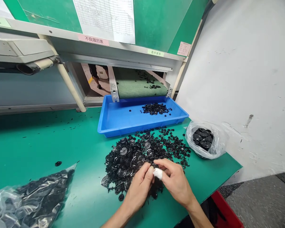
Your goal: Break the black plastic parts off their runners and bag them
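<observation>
My left hand [139,190] and right hand [174,182] pinch narrowly, holding what I cannot tell; a slack pinch could drop it into the heap of black plastic parts [137,161].

Before us a heap [137,158] lies on the bench [38,148], a tray [116,118] behind it, the conveyor [142,88] beyond, one bag [30,199] left, another bag [205,139] right.

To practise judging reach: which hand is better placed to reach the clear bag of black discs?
Probably the right hand: it is nearer the clear bag, while the left hand lies farther off.
</observation>
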`<state>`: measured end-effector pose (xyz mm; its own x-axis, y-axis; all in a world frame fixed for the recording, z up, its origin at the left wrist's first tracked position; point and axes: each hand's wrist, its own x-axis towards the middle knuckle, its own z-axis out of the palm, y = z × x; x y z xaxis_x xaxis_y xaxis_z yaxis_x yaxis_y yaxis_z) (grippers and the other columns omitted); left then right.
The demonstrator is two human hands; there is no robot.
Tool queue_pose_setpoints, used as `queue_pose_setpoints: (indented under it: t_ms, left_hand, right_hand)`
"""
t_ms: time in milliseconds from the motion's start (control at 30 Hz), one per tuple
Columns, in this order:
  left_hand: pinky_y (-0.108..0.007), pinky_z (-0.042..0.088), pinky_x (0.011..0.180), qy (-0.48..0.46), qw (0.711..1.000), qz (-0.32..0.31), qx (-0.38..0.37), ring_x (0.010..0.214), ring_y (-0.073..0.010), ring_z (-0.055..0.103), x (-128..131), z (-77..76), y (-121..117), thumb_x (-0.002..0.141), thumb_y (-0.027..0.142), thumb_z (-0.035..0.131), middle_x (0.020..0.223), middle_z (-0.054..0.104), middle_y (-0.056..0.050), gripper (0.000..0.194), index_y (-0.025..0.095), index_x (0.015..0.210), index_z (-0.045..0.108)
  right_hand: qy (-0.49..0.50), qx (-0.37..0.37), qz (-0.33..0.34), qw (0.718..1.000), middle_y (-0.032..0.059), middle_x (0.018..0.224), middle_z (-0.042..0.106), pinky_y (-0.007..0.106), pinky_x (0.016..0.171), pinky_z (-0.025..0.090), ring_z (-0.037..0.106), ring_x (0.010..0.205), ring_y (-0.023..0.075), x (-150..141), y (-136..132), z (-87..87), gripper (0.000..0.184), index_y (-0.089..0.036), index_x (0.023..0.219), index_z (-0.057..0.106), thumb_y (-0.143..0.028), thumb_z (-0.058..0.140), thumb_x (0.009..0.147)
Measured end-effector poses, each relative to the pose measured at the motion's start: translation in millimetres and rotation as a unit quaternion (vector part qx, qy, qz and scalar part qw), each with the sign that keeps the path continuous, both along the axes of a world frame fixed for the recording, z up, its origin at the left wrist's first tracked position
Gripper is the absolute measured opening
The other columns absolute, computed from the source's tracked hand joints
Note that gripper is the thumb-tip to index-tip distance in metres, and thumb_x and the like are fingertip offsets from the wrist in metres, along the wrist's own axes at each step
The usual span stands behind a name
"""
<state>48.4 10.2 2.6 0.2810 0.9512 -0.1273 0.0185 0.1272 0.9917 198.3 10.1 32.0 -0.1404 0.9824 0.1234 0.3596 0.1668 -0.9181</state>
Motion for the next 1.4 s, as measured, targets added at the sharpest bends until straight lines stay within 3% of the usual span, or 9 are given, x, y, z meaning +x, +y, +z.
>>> queue_pose_setpoints:
  t_ms: [167, 333, 467, 733, 900, 1000, 1100, 1267, 1400]
  left_hand:
    - [-0.025, 0.027, 0.053, 0.066, 0.996, -0.039, 0.041, 0.057, -0.0147, 0.036, -6, 6.5, 3, 0.093, 0.049, 0.04, 0.06, 0.044, 0.003, 0.04, 0.022, 0.064, 0.046]
    - [-0.025, 0.026, 0.052, 0.075, 0.994, -0.068, 0.042, 0.053, -0.0136, 0.035, -11, 11.7, 9, 0.092, 0.052, 0.037, 0.054, 0.041, 0.004, 0.046, 0.021, 0.058, 0.042]
    - [-0.024, 0.023, 0.048, 0.046, 0.996, -0.071, 0.009, 0.048, -0.0119, 0.029, -13, 9.9, 11, 0.091, 0.053, 0.038, 0.051, 0.039, 0.006, 0.042, 0.022, 0.063, 0.041]
    - [-0.024, 0.022, 0.046, 0.03, 0.998, -0.049, -0.002, 0.047, -0.011, 0.03, -13, 6.1, 14, 0.091, 0.051, 0.041, 0.051, 0.041, 0.006, 0.041, 0.021, 0.063, 0.043]
    - [-0.024, 0.024, 0.046, 0.051, 0.998, -0.04, 0.013, 0.047, -0.0109, 0.032, -13, 10.8, 10, 0.094, 0.05, 0.036, 0.052, 0.042, 0.005, 0.046, 0.021, 0.059, 0.043]
    - [-0.023, 0.024, 0.046, 0.057, 0.998, -0.035, 0.013, 0.046, -0.0104, 0.032, -14, 13.4, 7, 0.094, 0.05, 0.036, 0.052, 0.041, 0.005, 0.047, 0.021, 0.059, 0.042]
    - [-0.023, 0.024, 0.045, 0.054, 0.998, -0.035, 0.009, 0.046, -0.0097, 0.032, -14, 12.9, 6, 0.094, 0.051, 0.036, 0.053, 0.043, 0.005, 0.046, 0.02, 0.059, 0.042]
    - [-0.021, 0.024, 0.043, 0.03, 0.999, -0.034, -0.017, 0.043, -0.0083, 0.033, -12, 8.8, 6, 0.092, 0.054, 0.038, 0.051, 0.043, 0.006, 0.046, 0.021, 0.06, 0.042]
    - [-0.019, 0.022, 0.04, -0.029, 0.998, -0.012, -0.056, 0.038, -0.0057, 0.034, -12, 6.5, 6, 0.088, 0.056, 0.045, 0.049, 0.046, 0.006, 0.045, 0.02, 0.062, 0.042]
  right_hand:
    - [-0.135, 0.07, 0.054, 0.987, -0.002, 0.072, 0.057, 0.023, 0.057, 0.042, 0.051, 0.062, 0.0114, 12, 0, 4.7, 0.016, -0.02, 0.082, 0.06, -0.007, 0.051, 0.081]
    - [-0.197, 0.119, 0.15, 0.961, 0.0011, 0.084, 0.06, 0.026, 0.066, 0.045, 0.055, 0.071, 0.0145, 17, 7, 3.7, 0.033, -0.021, 0.108, 0.058, -0.004, 0.044, 0.083]
    - [-0.231, 0.176, 0.177, 0.94, 0.0069, 0.09, 0.061, 0.03, 0.069, 0.046, 0.056, 0.078, 0.0188, 10, 10, -3.5, 0.036, -0.017, 0.108, 0.058, -0.004, 0.034, 0.085]
    - [-0.117, 0.117, 0.112, 0.98, 0.0016, 0.073, 0.062, 0.024, 0.06, 0.042, 0.056, 0.064, 0.014, -2, 20, -8.5, 0.021, -0.019, 0.086, 0.059, -0.017, 0.039, 0.092]
    - [-0.11, 0.096, 0.034, 0.989, 0.0005, 0.075, 0.063, 0.025, 0.062, 0.046, 0.059, 0.063, 0.0134, 11, 46, -10.5, 0.022, -0.019, 0.095, 0.063, -0.013, 0.042, 0.088]
    - [-0.18, 0.162, 0.048, 0.969, 0.0066, 0.104, 0.063, 0.033, 0.085, 0.048, 0.061, 0.093, 0.0188, 20, 67, -9.9, 0.027, -0.02, 0.096, 0.065, -0.009, 0.043, 0.085]
    - [-0.238, 0.182, 0.075, 0.951, 0.0076, 0.116, 0.058, 0.034, 0.093, 0.045, 0.058, 0.103, 0.0192, 17, 84, -7.1, 0.035, -0.021, 0.107, 0.064, -0.006, 0.042, 0.084]
    - [-0.409, 0.111, 0.119, 0.898, 0.0066, 0.117, 0.059, 0.03, 0.091, 0.045, 0.058, 0.104, 0.0197, -9, 102, -0.6, 0.042, -0.019, 0.114, 0.061, -0.003, 0.043, 0.08]
    - [-0.45, 0.086, 0.107, 0.883, 0.0081, 0.108, 0.06, 0.031, 0.079, 0.047, 0.063, 0.088, 0.0198, -18, 106, 0.8, 0.039, -0.019, 0.112, 0.063, -0.004, 0.042, 0.083]
